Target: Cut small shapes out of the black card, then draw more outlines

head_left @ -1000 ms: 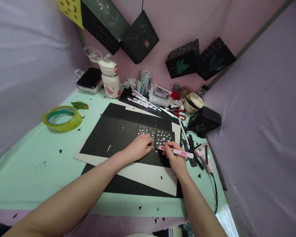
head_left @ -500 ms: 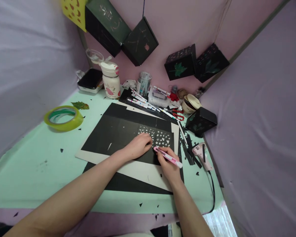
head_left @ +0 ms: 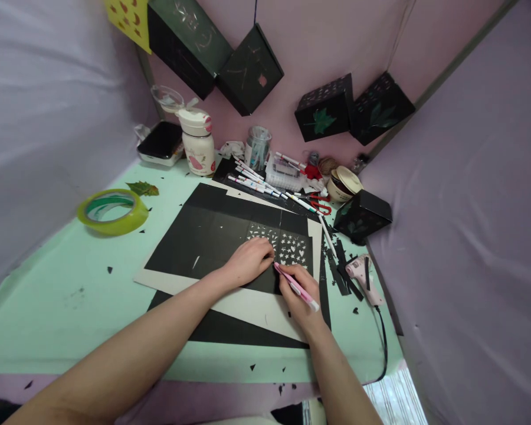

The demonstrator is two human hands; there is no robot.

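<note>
Black paper [head_left: 203,227] with small star, heart and other cut-outs at its right side lies on a white sheet [head_left: 248,303]. My left hand [head_left: 253,260] rests on the paper beside the cut-outs, its fingers curled together; whether anything is under them is hidden. In my right hand [head_left: 300,292] is a pink and white pen-like cutter [head_left: 295,284], gripped like a pen. Its tip touches or nearly touches the paper just below the cut-outs, close to my left fingertips.
Yellow tape roll [head_left: 112,211] and leaf [head_left: 143,188] lie left. Bottle [head_left: 198,141], jar [head_left: 258,147], markers [head_left: 256,184] and red-handled scissors [head_left: 321,205] are behind. Black box [head_left: 363,215], paper strips and pink glue gun [head_left: 363,277] stand right. Black boxes [head_left: 251,71] hang above.
The cutter in my right hand has swung, its rear end moving left and down and its tip shifting slightly left. My left hand has stayed nearly in place.
</note>
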